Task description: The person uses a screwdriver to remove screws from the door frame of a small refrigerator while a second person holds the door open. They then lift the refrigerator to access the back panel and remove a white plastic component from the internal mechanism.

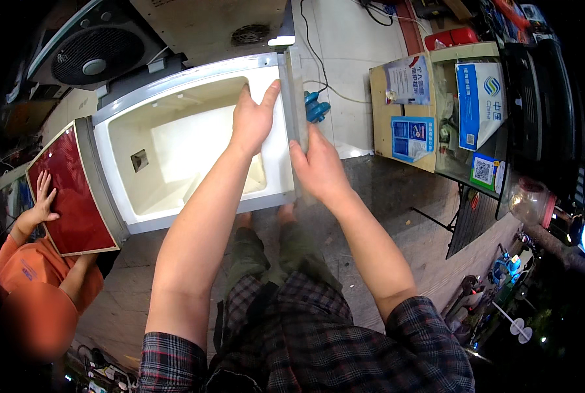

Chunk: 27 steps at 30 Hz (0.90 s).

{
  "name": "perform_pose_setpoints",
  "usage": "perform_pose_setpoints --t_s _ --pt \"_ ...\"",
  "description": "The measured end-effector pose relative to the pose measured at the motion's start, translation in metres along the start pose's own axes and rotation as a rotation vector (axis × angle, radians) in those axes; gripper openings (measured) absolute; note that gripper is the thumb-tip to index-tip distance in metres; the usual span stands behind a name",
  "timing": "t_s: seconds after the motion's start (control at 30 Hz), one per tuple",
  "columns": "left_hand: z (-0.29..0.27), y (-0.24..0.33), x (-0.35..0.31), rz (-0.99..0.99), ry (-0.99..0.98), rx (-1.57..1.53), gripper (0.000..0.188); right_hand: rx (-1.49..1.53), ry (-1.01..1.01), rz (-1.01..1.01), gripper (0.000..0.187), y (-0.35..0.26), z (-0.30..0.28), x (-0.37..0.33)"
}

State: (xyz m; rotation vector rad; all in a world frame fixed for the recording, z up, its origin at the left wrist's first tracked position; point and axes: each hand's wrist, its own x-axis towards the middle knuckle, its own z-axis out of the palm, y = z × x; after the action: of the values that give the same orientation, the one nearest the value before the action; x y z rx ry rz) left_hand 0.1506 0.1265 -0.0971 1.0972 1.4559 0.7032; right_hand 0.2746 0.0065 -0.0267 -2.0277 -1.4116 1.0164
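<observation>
An open freezer-like cabinet (121,190) with a white liner and grey metal edges lies in front of me. My left hand (253,121) grips the white rim at its right end, fingers over the inner edge and thumb along the top. Just outside that end, my right hand (320,164) has its thumb and fingers around the edge of the grey side panel (293,105); the fingertips are partly hidden. A blue corded power tool (316,107) lies on the floor beyond my right hand. Against the cabinet's left end is a red panel in a metal frame (76,190).
A person in orange (50,268) rests a hand on the red panel. A black fan-like unit (92,59) stands at the back left. At right are a display case (449,105) with printed sheets and a glass jar (531,200). A black cord (313,46) crosses the pale floor.
</observation>
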Motion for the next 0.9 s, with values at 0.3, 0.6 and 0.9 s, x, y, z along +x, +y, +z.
perform_pose_setpoints --t_s 0.3,0.6,0.9 --pt "-0.005 0.028 0.013 -0.195 -0.058 -0.047 0.093 -0.016 -0.045 -0.025 0.039 -0.003 -0.007 0.002" --pt "-0.009 0.019 0.033 -0.193 -0.100 0.141 0.101 -0.058 -0.112 -0.078 0.039 0.000 -0.011 0.007" --pt "-0.016 0.021 0.021 -0.191 -0.194 -0.053 0.102 -0.045 0.052 -0.140 0.044 -0.003 -0.008 0.019"
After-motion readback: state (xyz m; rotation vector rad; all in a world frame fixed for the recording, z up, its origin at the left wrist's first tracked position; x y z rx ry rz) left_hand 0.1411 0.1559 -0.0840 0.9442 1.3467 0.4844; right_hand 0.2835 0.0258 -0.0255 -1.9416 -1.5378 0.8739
